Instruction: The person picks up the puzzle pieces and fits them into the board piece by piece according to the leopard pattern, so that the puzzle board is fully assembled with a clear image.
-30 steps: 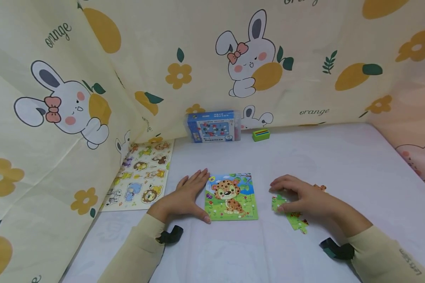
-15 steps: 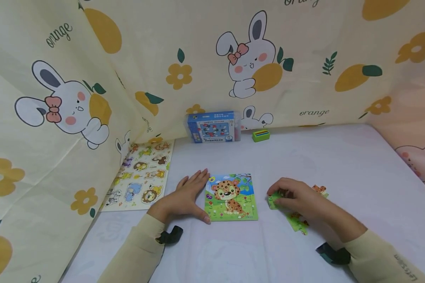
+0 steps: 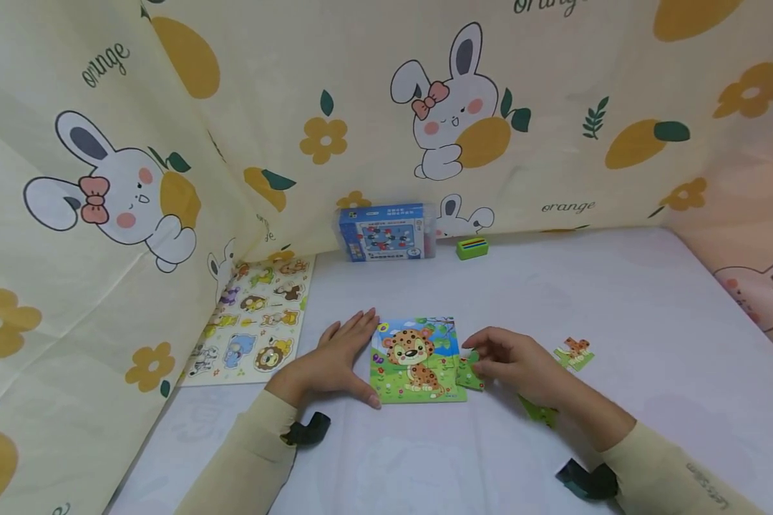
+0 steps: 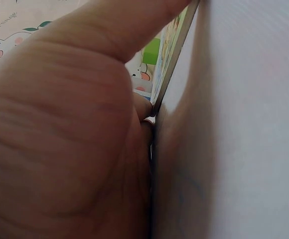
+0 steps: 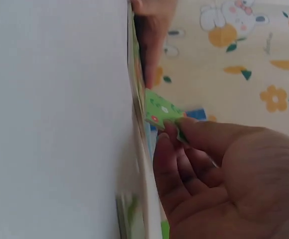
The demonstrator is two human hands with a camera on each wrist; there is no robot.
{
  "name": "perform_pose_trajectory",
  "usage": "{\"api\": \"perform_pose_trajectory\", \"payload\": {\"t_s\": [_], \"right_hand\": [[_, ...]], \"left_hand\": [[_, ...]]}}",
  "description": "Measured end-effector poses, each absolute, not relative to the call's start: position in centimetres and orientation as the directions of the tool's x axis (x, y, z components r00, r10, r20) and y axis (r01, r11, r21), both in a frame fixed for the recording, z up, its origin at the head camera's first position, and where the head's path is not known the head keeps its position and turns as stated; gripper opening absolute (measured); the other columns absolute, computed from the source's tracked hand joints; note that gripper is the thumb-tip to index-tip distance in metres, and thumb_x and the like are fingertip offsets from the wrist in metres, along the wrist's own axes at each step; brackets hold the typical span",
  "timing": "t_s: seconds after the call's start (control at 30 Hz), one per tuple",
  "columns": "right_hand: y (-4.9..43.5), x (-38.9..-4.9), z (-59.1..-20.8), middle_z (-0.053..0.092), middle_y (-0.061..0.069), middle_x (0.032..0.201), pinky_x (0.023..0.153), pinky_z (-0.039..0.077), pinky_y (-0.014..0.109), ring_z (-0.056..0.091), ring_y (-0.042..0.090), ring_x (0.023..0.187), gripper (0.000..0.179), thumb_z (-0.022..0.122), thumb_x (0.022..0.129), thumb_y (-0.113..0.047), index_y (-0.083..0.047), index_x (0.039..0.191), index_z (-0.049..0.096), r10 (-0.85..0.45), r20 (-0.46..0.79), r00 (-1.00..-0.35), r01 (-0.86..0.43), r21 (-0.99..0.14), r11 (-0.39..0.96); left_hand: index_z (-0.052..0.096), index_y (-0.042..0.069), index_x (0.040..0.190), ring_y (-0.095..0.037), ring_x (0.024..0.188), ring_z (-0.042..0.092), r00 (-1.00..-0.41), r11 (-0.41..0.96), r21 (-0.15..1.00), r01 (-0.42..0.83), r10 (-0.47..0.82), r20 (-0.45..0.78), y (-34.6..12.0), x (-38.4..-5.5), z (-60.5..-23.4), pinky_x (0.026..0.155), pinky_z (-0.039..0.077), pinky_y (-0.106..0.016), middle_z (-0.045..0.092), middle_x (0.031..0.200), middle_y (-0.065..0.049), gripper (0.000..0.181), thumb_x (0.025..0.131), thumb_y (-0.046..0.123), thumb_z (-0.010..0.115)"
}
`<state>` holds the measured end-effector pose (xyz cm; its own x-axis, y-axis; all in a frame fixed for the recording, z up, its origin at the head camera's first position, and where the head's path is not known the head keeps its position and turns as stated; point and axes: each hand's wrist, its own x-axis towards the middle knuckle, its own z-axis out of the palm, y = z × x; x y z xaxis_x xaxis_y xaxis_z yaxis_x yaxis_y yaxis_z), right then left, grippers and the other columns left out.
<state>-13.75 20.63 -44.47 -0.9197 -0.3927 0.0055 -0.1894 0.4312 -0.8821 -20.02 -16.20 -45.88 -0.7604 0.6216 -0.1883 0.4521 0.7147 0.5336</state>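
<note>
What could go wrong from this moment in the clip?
The green piece is pinched at one end by the right hand and tilted, so it might slip or go in crooked. A loose piece, partly hidden by that wrist in the head view, could get nudged. The left hand only braces the left side of the leopard puzzle, so pulling rightward might shift it.

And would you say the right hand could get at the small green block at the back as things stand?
Probably yes: nothing seems to stand between the right hand and the small green block. That hand's grip holds a puzzle piece, though, so that would likely go down first.
</note>
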Motion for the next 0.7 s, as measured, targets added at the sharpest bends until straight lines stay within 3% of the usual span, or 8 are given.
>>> {"api": "perform_pose_trajectory", "payload": {"t_s": [0.33,0.7], "right_hand": [[16.9,-13.9,-45.0,0.07,-0.004,0.093,0.072,0.055,0.027,0.065,0.02,0.085,0.016,0.082,0.098,-0.007,-0.009,0.112,0.073,-0.404,0.098,-0.91,-0.277,-0.867,0.414],[12.4,-14.3,-45.6,0.072,-0.004,0.105,0.077,0.057,0.029,0.063,0.016,0.087,0.02,0.075,0.104,-0.007,-0.006,0.123,0.078,-0.439,0.137,-0.888,-0.332,-0.851,0.407]], "left_hand": [[0.011,0.012,0.176,-0.019,0.165,-0.008,-0.762,0.718,0.532,0.449,0.618,-0.191,-16.2,-20.0,-45.8,0.129,-0.008,-0.052,-0.001,0.182,0.001,0.152,0.065,0.07,0.098],[0.011,0.012,0.176,-0.019,0.165,-0.007,-0.757,0.71,0.535,0.458,0.627,-0.184,-16.2,-19.9,-45.7,0.129,-0.007,-0.051,0.0,0.182,0.001,0.151,0.066,0.072,0.096]]}}
